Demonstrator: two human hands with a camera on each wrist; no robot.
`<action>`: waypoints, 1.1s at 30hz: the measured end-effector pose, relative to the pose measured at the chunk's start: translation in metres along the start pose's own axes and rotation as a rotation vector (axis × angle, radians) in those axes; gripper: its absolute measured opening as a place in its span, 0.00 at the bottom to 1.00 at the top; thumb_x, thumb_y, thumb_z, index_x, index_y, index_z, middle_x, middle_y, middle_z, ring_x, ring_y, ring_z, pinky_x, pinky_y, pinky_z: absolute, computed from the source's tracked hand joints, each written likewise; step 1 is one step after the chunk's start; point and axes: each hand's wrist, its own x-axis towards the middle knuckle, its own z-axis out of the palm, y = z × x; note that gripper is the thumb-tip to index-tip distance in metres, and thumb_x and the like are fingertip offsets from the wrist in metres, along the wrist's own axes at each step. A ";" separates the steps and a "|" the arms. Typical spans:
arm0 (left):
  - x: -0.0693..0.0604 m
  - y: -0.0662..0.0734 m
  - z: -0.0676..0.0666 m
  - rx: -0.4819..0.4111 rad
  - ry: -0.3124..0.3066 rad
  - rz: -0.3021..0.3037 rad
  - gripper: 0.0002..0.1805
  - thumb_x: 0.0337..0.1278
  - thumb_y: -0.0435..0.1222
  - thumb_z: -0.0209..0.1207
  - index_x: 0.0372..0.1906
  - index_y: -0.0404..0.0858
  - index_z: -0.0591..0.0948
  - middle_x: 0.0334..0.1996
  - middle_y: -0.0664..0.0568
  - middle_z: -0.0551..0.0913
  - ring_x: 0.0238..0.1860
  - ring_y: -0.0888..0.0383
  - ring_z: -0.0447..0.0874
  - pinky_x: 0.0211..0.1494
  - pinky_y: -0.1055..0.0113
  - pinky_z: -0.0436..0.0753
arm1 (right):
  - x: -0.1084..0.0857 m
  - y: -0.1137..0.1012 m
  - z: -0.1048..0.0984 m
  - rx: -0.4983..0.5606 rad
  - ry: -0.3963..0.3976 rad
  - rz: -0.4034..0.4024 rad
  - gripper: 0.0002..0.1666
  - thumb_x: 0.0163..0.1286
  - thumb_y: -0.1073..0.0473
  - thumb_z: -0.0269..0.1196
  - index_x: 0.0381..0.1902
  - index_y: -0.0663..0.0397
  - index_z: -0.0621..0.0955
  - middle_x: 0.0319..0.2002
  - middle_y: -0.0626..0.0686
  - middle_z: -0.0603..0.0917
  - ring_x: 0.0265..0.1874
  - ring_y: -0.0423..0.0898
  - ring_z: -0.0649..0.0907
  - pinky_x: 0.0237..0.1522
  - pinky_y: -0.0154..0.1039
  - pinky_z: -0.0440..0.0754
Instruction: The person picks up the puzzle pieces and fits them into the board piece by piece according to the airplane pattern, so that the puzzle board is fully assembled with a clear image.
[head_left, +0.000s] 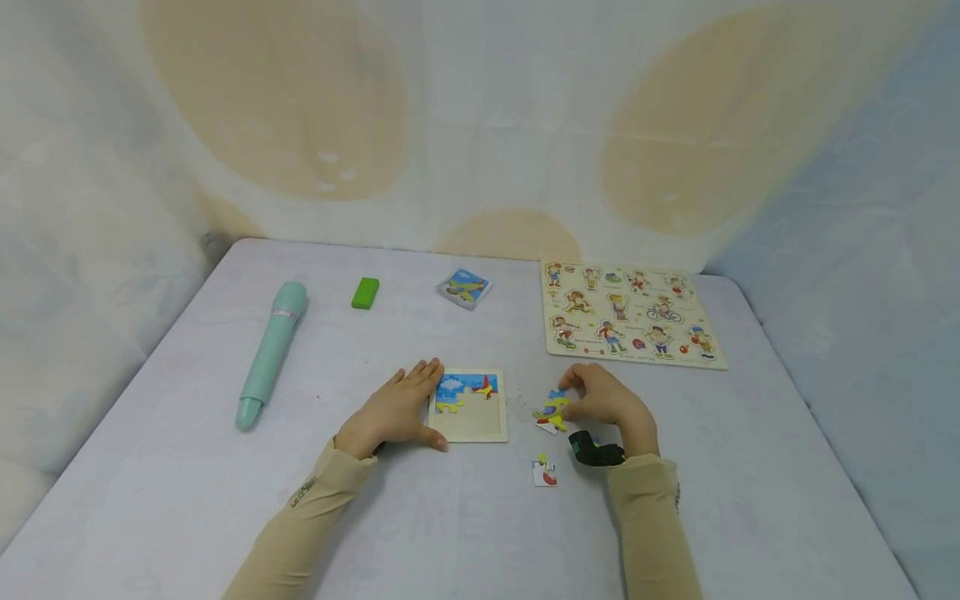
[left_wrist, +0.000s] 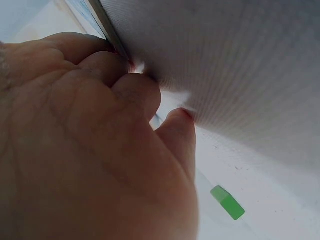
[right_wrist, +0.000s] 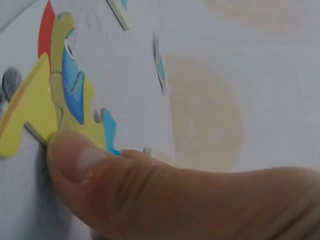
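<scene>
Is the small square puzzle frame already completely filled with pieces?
No, in the head view, pieces cover only the top and upper left of the puzzle frame, and its lower part is bare.

Square pale tray (head_left: 480,423): looks like wood, smooth, matt. Flat multicoloured jigsaw pieces (right_wrist: 74,95): smooth printed faces. Long mint-green microphone-shaped object (head_left: 270,354): smooth plastic look, soft sheen. Small green rectangular block (head_left: 365,293): smooth. White tabletop covering (head_left: 420,533): cloth-like, fine-ribbed up close. Beige sleeves (head_left: 654,525): matt cloth.
</scene>
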 end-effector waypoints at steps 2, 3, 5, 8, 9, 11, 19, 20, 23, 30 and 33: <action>0.000 0.000 0.000 0.000 0.000 0.000 0.66 0.36 0.58 0.73 0.76 0.33 0.50 0.77 0.41 0.48 0.78 0.44 0.43 0.78 0.44 0.48 | 0.001 -0.002 0.001 0.023 0.004 -0.017 0.19 0.52 0.66 0.71 0.41 0.60 0.76 0.44 0.58 0.79 0.40 0.50 0.75 0.47 0.45 0.76; 0.000 0.001 -0.001 -0.001 -0.001 -0.001 0.66 0.36 0.58 0.74 0.76 0.33 0.50 0.77 0.41 0.48 0.79 0.44 0.43 0.78 0.44 0.48 | 0.002 -0.003 0.002 0.039 0.003 -0.023 0.19 0.52 0.67 0.70 0.41 0.59 0.75 0.42 0.57 0.79 0.38 0.49 0.75 0.44 0.43 0.76; 0.000 0.001 -0.001 -0.004 -0.002 -0.003 0.66 0.36 0.58 0.73 0.76 0.33 0.50 0.78 0.42 0.48 0.79 0.44 0.43 0.79 0.44 0.48 | 0.004 -0.004 0.003 0.072 0.000 -0.034 0.19 0.54 0.67 0.69 0.41 0.59 0.73 0.39 0.56 0.78 0.35 0.47 0.75 0.39 0.38 0.74; 0.000 0.001 -0.001 -0.007 -0.004 -0.004 0.66 0.36 0.58 0.73 0.76 0.33 0.50 0.78 0.42 0.47 0.79 0.45 0.42 0.79 0.44 0.48 | 0.007 -0.006 0.005 0.114 -0.001 -0.034 0.17 0.58 0.66 0.66 0.43 0.58 0.73 0.38 0.56 0.79 0.35 0.47 0.76 0.37 0.36 0.73; 0.000 0.001 -0.001 -0.009 -0.005 -0.004 0.66 0.36 0.58 0.73 0.76 0.33 0.50 0.78 0.42 0.47 0.79 0.45 0.42 0.79 0.44 0.47 | 0.008 -0.005 0.005 0.119 0.004 -0.035 0.16 0.59 0.66 0.65 0.44 0.58 0.73 0.39 0.56 0.79 0.35 0.47 0.76 0.37 0.36 0.73; 0.000 0.001 -0.001 -0.009 -0.006 -0.006 0.66 0.36 0.58 0.73 0.76 0.33 0.50 0.78 0.42 0.47 0.79 0.45 0.42 0.79 0.45 0.47 | 0.009 -0.004 0.006 0.121 0.022 -0.036 0.15 0.61 0.66 0.63 0.46 0.58 0.74 0.40 0.57 0.80 0.37 0.48 0.77 0.38 0.36 0.73; -0.001 0.002 -0.001 -0.006 -0.003 -0.009 0.66 0.36 0.58 0.74 0.76 0.33 0.51 0.78 0.42 0.48 0.79 0.45 0.43 0.79 0.44 0.48 | 0.013 -0.004 0.009 0.107 0.200 -0.027 0.17 0.63 0.66 0.60 0.51 0.57 0.76 0.40 0.57 0.80 0.35 0.48 0.76 0.36 0.36 0.73; -0.001 0.001 -0.001 -0.004 -0.001 -0.009 0.66 0.36 0.58 0.74 0.76 0.33 0.51 0.78 0.42 0.48 0.79 0.45 0.43 0.79 0.45 0.48 | 0.014 -0.005 0.010 0.104 0.228 -0.031 0.17 0.63 0.65 0.60 0.51 0.57 0.77 0.39 0.56 0.81 0.35 0.47 0.76 0.35 0.35 0.73; -0.001 0.001 0.000 -0.005 -0.001 -0.007 0.66 0.36 0.58 0.73 0.76 0.33 0.51 0.78 0.42 0.48 0.79 0.45 0.43 0.79 0.44 0.48 | 0.015 -0.006 0.012 0.102 0.294 -0.036 0.15 0.64 0.64 0.61 0.49 0.57 0.79 0.39 0.56 0.82 0.35 0.48 0.77 0.37 0.37 0.74; 0.000 0.001 0.000 -0.005 -0.011 -0.013 0.67 0.35 0.59 0.73 0.76 0.34 0.50 0.78 0.43 0.47 0.79 0.45 0.43 0.79 0.45 0.47 | 0.018 -0.011 0.019 0.177 0.289 -0.052 0.13 0.67 0.62 0.62 0.50 0.57 0.81 0.44 0.58 0.85 0.42 0.50 0.82 0.44 0.42 0.81; 0.001 0.000 0.000 -0.005 -0.007 -0.014 0.67 0.34 0.59 0.73 0.76 0.34 0.50 0.78 0.43 0.48 0.79 0.45 0.43 0.79 0.45 0.47 | 0.021 -0.020 0.026 0.242 0.228 -0.070 0.15 0.67 0.60 0.63 0.52 0.55 0.80 0.40 0.57 0.85 0.36 0.48 0.83 0.39 0.37 0.81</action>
